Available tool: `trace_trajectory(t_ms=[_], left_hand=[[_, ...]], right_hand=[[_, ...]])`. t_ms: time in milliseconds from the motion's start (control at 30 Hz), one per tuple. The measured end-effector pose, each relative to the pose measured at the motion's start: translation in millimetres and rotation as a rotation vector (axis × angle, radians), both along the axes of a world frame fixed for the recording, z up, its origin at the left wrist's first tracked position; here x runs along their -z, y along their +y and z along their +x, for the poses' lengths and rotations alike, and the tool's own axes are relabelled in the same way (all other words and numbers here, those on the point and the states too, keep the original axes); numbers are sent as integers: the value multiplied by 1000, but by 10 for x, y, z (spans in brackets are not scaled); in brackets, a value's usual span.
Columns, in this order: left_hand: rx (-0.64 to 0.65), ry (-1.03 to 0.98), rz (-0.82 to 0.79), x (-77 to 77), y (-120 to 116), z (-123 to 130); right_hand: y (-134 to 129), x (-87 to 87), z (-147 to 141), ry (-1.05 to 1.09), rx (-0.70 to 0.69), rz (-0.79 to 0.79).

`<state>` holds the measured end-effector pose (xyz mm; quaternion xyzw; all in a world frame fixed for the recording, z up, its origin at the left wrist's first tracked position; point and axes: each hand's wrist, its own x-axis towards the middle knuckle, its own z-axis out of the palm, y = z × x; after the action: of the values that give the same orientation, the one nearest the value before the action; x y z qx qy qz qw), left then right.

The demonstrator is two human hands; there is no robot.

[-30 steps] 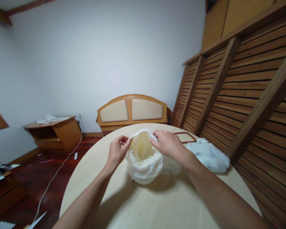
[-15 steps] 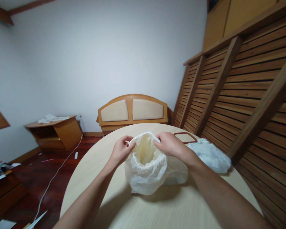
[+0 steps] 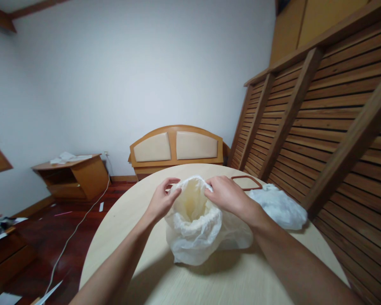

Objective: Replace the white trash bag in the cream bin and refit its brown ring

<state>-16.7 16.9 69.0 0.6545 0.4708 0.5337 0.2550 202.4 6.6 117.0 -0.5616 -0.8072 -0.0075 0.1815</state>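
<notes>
A thin white plastic bag (image 3: pixel 193 243) stands upright on the round table (image 3: pixel 114 228), its mouth open and its edge turned outward. The inside looks yellowish; whether a container stands within it I cannot tell. My left hand (image 3: pixel 162 198) holds the left side of the rim between thumb and curved fingers, with a small gap showing between them. On the opposite side, my right hand (image 3: pixel 227 192) pinches the rim, thumb toward the opening. Loose, see-through film spreads out beneath my right wrist.
Behind my right hand lies a brown rounded frame (image 3: pixel 246 183), beside a bundled white bag (image 3: pixel 277 207). Leaning slatted wood panels (image 3: pixel 330 131) line the right. A headboard (image 3: pixel 178 144) stands beyond the table. At left are a low cabinet (image 3: pixel 89 176) and a floor cable (image 3: pixel 79 224).
My left thumb and fingers have spread slightly at the rim. The bag's lower front has shifted a little toward me. My right hand keeps nearly the same place.
</notes>
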Motion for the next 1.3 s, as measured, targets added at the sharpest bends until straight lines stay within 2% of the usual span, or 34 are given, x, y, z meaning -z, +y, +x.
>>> trace_trajectory(t_ms=[200, 267, 367, 433, 567, 633, 767, 900, 1067, 1133, 1233, 1300], left_hand=[[107, -57, -209, 75, 61, -11], [144, -95, -278, 60, 20, -16], [285, -129, -357, 13, -61, -19], [335, -146, -347, -18, -91, -23], [171, -179, -141, -37, -52, -41], [156, -150, -87, -16, 0, -43], [128, -163, -93, 51, 96, -36], [84, -235, -122, 77, 133, -61], [82, -263, -209, 82, 145, -138], [94, -261, -221, 92, 162, -163], [101, -249, -211, 107, 186, -185], [110, -265, -226, 112, 188, -190]], right_hand=[[0, -9, -5, 10, -11, -12], [-8, -12, -10, 14, -8, -5], [-9, -8, 0, 9, -9, 4], [2, 0, 15, 3, -5, 4], [25, 11, 28, 0, -22, -1], [27, 14, 19, 12, -56, -5], [55, 21, 9, 88, -107, -22], [200, 53, 71, 233, -195, -111], [446, 129, 206, 373, -165, -80], [481, 144, 242, 415, -247, -114], [458, 137, 267, 477, -437, -306], [437, 133, 277, 489, -510, -417]])
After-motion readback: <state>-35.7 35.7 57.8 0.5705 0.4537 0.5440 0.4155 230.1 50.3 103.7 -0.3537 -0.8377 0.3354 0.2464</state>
